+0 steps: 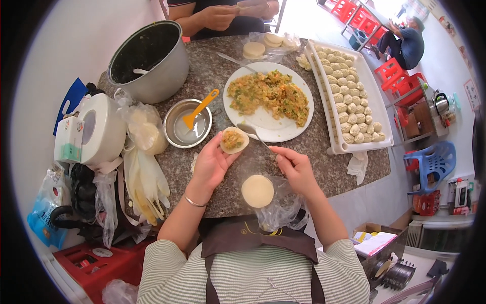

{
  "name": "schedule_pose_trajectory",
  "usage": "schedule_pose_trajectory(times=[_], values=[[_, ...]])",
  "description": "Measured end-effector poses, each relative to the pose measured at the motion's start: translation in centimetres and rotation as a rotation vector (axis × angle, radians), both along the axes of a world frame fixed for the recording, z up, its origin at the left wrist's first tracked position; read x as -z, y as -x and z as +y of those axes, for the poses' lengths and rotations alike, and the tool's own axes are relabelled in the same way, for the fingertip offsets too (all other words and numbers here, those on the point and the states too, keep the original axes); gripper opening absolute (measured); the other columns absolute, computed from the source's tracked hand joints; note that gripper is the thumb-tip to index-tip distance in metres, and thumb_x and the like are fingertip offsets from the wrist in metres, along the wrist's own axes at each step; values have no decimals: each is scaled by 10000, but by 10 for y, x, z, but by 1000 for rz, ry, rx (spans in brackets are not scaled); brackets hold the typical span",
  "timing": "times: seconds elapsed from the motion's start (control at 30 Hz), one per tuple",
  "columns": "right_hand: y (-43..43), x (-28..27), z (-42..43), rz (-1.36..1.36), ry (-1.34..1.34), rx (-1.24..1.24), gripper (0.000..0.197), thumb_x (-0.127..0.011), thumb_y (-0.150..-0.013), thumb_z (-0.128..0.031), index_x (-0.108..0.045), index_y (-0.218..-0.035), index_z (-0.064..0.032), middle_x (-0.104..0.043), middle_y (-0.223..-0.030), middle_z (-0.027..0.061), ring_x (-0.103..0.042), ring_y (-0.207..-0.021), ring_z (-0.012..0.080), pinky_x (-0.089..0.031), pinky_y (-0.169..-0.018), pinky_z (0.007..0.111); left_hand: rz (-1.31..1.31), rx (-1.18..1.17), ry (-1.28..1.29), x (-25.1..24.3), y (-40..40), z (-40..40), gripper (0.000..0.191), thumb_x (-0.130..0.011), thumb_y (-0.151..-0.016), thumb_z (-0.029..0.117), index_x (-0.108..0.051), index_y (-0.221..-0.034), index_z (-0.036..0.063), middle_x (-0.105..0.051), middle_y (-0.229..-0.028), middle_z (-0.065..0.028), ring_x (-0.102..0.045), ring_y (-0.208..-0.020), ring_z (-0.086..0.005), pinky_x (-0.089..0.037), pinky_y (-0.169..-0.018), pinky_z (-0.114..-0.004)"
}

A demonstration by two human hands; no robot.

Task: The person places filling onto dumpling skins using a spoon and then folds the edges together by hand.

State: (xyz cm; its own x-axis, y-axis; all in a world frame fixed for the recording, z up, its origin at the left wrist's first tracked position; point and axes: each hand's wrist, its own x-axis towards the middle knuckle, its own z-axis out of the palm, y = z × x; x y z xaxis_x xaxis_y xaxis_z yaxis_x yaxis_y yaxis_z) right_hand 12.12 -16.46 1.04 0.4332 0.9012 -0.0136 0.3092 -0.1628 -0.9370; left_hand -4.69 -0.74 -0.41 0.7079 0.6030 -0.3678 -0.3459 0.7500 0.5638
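Note:
My left hand [210,162] holds a round dough wrapper [243,144] with a mound of chopped filling [232,140] in its middle. In my right hand [295,166] is a metal spoon [261,140]; its bowl is at the near rim of a white plate [246,122]. A broad heap of orange and green chopped filling [292,99] lies on that plate. Below my hands, a stack of round wrappers [257,191] rests on clear plastic at the table's near edge. Left of the plate stands a steel bowl [167,133] of clear liquid, an orange-handled brush or spatula [201,108] leaning in it.
A white tray [334,146] of pleated dumplings [347,106] stands at the right. At the back left is a large metal pot [167,72]. Bagged wrappers [142,127] and rubber gloves [146,182] lie at the left. Across the granite table [205,57], another person's hands [220,17] work.

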Motion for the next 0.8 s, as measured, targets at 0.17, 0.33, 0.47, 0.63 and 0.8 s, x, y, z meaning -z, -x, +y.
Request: schedule_pose_trajectory(times=[0.17,0.33,0.47,0.63,0.8], values=[[-5,7,-1,313,40,-12,273,-583,-895,-32,-664,-1154,-62,-539,-642,29,-479,-563,75,-430,-543,258,-64,96,-55,-11,-6,7,450,-342,-1038,304,-434,-1311,-41,-544,-1281,-178,-568,-1166,-294,-481,-1013,-401],[-9,-3,4,-452,-236,7,342,-615,-829,8,-678,-1145,-105,-511,-646,61,-509,-538,164,-433,-528,288,-69,152,-115,-27,-23,19,431,-368,-1035,303,-457,-1300,-25,-566,-1249,-146,-593,-1120,-243,-506,-970,-354],[-17,-7,2,-516,-248,52,354,-623,-798,30,-689,-1119,-103,-524,-667,74,-523,-547,196,-440,-527,310,-56,166,-99,-26,-37,23,395,-395,-1030,277,-476,-1283,-15,-576,-1226,-117,-602,-1090,-202,-510,-954,-327],[-21,-6,0,-424,-189,75,318,-614,-815,35,-696,-1096,-89,-532,-677,76,-531,-562,185,-443,-545,306,-71,140,-136,-19,-39,22,393,-468,-1004,220,-456,-1309,-28,-574,-1234,-121,-602,-1099,-206,-499,-952,-319],[-41,7,-6,-450,-114,239,253,-622,-829,17,-701,-1054,-69,-579,-812,87,-573,-669,188,-468,-615,299,20,71,-481,-14,-39,16,521,-632,-874,3,-425,-1349,-53,-596,-1216,-129,-618,-1091,-195,-501,-911,-285]])
